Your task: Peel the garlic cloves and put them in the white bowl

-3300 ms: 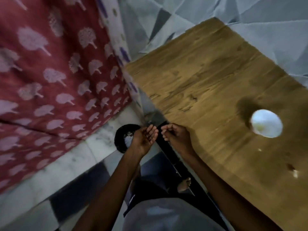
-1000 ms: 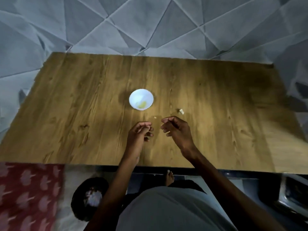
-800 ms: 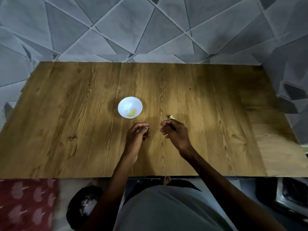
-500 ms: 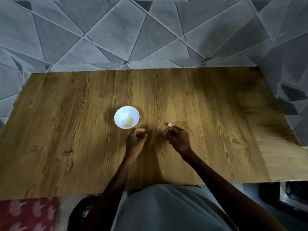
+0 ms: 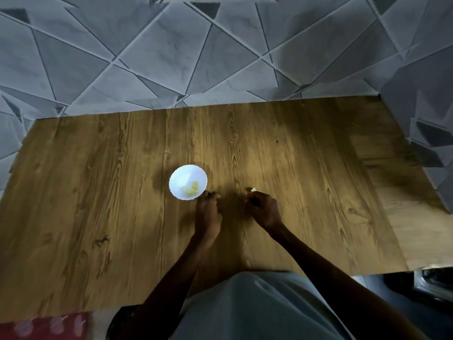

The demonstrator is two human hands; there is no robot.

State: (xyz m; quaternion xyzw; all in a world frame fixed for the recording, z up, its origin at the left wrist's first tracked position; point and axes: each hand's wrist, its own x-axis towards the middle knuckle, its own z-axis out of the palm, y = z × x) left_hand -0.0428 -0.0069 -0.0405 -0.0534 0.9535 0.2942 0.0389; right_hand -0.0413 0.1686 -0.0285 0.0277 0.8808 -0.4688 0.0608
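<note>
**A:** Where does the white bowl (image 5: 188, 182) sit in the head view?

**B:** A little left of the frame's centre, on the wooden worktop (image 5: 98, 192). Pale yellow peeled garlic (image 5: 190, 189) lies in its lower right part.

**A:** And the hands?

**B:** Both are at mid-frame, just below the bowl. The left hand (image 5: 208, 212) is knuckles-up with its fingers curled under, the fingertips just beside the bowl's lower right rim. The right hand (image 5: 263, 209) is to the right of it and apart from it, with its fingers curled too.

**A:** Are they gripping anything?

**B:** The frame is dim and smeared there, so I cannot tell for either hand whether the curled fingers close on something.

**A:** Any garlic outside the bowl?

**B:** One small whitish garlic clove (image 5: 253, 190) on the worktop, right at the upper tip of the right hand's fingers.

**A:** What else shows?

**B:** Grey tiles (image 5: 171, 57) cut in triangles fill the upper frame behind the worktop. A grey garment (image 5: 257, 307) covers the person's front at bottom centre. A red patterned cloth (image 5: 44, 325) peeks in at the lower left corner.
</note>
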